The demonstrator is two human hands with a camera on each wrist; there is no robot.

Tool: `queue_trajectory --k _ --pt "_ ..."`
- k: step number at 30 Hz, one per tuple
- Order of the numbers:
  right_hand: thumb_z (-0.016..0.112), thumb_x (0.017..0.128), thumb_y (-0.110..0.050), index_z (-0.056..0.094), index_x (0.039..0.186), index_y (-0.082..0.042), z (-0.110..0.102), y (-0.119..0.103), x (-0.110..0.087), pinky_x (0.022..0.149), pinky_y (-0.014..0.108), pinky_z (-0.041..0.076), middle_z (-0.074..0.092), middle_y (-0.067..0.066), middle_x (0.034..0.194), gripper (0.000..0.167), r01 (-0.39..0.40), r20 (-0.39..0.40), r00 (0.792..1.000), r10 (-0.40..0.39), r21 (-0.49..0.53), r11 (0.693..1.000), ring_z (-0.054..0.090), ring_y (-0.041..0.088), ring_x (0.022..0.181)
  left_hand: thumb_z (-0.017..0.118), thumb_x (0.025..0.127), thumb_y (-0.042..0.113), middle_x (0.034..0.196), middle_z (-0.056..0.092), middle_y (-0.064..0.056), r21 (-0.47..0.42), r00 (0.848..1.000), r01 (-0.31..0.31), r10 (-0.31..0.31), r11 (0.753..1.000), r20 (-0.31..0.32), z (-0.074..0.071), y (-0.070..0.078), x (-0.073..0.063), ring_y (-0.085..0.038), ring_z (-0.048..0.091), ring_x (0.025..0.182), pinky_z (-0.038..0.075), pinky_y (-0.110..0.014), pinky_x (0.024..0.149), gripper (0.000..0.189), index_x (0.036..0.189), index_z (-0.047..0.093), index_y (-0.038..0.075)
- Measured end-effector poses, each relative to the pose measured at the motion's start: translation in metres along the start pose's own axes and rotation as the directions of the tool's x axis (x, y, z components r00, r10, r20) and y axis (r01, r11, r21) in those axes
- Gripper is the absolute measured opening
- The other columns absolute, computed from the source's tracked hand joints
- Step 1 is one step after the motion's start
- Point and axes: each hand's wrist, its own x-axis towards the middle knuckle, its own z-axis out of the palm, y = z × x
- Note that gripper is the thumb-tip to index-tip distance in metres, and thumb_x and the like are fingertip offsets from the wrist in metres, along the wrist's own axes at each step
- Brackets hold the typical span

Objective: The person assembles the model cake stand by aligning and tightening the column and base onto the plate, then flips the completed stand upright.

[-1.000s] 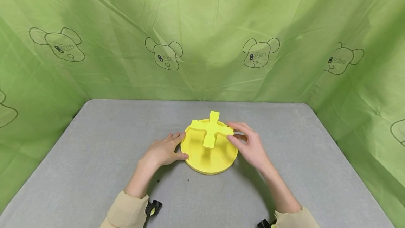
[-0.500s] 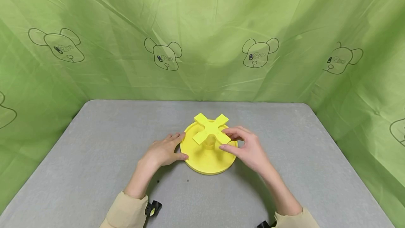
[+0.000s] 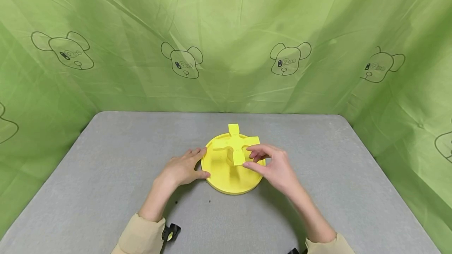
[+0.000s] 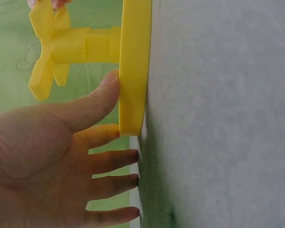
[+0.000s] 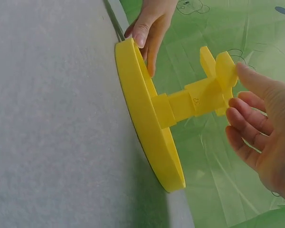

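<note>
A round yellow base with a raised rim lies flat on the grey table. From its middle rises a stepped yellow post, topped by a yellow cross-shaped handle with blunt arms. My left hand rests at the base's left edge, thumb and index finger touching the rim. In the left wrist view its other fingers reach down to the tabletop, nearly straight. My right hand holds the handle from the right; its thumb presses the near arm and its curled fingers lie beside the cross. The post's lower joint is partly hidden from above.
The grey table extends around the base on all sides. Green curtains with printed bear heads enclose its back and sides. Two tiny dark specks dot the table in front of the base.
The cross-shaped handle has turned clockwise as seen from above. My right hand has shifted slightly toward me and leftward with it. The left hand and the base have stayed still.
</note>
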Motion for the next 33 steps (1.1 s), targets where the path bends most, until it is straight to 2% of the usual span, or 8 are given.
queue_trajectory --k 4,7,11,14,17,22,26,33 --pt "0.086 0.084 -0.013 0.077 0.111 -0.011 -0.002 0.003 0.001 0.076 0.025 0.060 0.071 0.004 0.088 0.028 0.022 -0.123 0.992 -0.019 0.022 1.000 0.065 0.010 0.081 0.070 0.095 0.049 0.170 0.030 -0.012 0.003 1.000 0.002 -0.002 1.000 0.002 0.000 0.000 0.000 -0.038 0.026 0.158 0.023 -0.074 0.121 0.086 0.164 0.029 0.018" --pt "0.080 0.091 -0.013 0.072 0.125 -0.011 -0.004 0.009 0.003 0.085 0.030 0.062 0.071 0.008 0.111 0.035 0.004 -0.162 0.987 0.001 0.030 1.000 0.067 0.020 0.100 0.070 0.095 0.050 0.170 0.030 -0.012 0.005 1.000 0.002 -0.002 1.000 0.003 -0.001 0.001 0.000 -0.038 0.027 0.158 0.023 -0.074 0.121 0.086 0.164 0.029 0.018" --pt "0.072 0.098 -0.022 0.053 0.151 -0.015 -0.007 0.016 0.004 0.100 0.045 0.059 0.057 0.009 0.151 0.056 -0.094 -0.035 0.995 0.096 0.043 0.995 0.061 0.032 0.130 0.070 0.095 0.049 0.170 0.031 -0.012 0.003 1.000 0.001 -0.001 1.000 0.002 -0.001 0.000 0.000 -0.038 0.027 0.158 0.023 -0.074 0.121 0.086 0.164 0.029 0.018" --pt "0.067 0.101 -0.029 0.042 0.158 -0.016 -0.008 0.017 0.004 0.100 0.043 0.059 0.050 0.010 0.159 0.063 -0.168 0.080 0.983 0.163 0.069 0.983 0.064 0.035 0.129 0.070 0.095 0.049 0.170 0.031 -0.013 0.003 1.000 0.000 0.000 1.000 0.001 0.000 0.000 0.000 -0.038 0.027 0.158 0.023 -0.074 0.121 0.086 0.164 0.029 0.018" --pt "0.064 0.103 -0.029 0.043 0.157 -0.012 -0.008 0.018 0.005 0.097 0.035 0.060 0.054 0.013 0.155 0.060 -0.209 0.115 0.974 0.196 0.115 0.971 0.068 0.034 0.123 0.070 0.095 0.049 0.170 0.031 -0.012 0.002 1.000 0.000 0.000 1.000 0.002 0.000 0.000 0.000 -0.038 0.027 0.158 0.023 -0.074 0.121 0.086 0.164 0.029 0.018" --pt "0.066 0.102 -0.023 0.060 0.143 -0.009 -0.012 0.018 0.005 0.092 0.022 0.059 0.067 0.011 0.138 0.044 -0.210 0.069 0.977 0.202 0.136 0.968 0.070 0.032 0.117 0.069 0.095 0.050 0.170 0.030 -0.012 0.002 1.000 0.003 -0.003 1.000 0.007 -0.001 0.001 0.001 -0.038 0.026 0.158 0.023 -0.073 0.122 0.087 0.164 0.028 0.018" --pt "0.070 0.100 -0.024 0.069 0.132 -0.012 -0.016 0.017 0.005 0.090 0.024 0.059 0.073 0.008 0.125 0.035 -0.211 0.070 0.976 0.205 0.094 0.973 0.072 0.029 0.107 0.070 0.095 0.050 0.170 0.030 -0.013 0.005 1.000 0.003 -0.003 1.000 0.007 -0.001 0.001 0.000 -0.038 0.027 0.158 0.024 -0.072 0.121 0.087 0.164 0.028 0.018" --pt "0.079 0.092 -0.025 0.072 0.124 -0.015 -0.020 0.010 0.004 0.083 0.024 0.060 0.077 0.003 0.108 0.035 -0.200 0.110 0.974 0.197 0.016 0.980 0.073 0.018 0.098 0.070 0.095 0.050 0.170 0.031 -0.013 0.009 1.000 -0.004 0.004 1.000 0.001 0.000 -0.001 0.001 -0.038 0.028 0.158 0.025 -0.073 0.120 0.087 0.164 0.029 0.018"
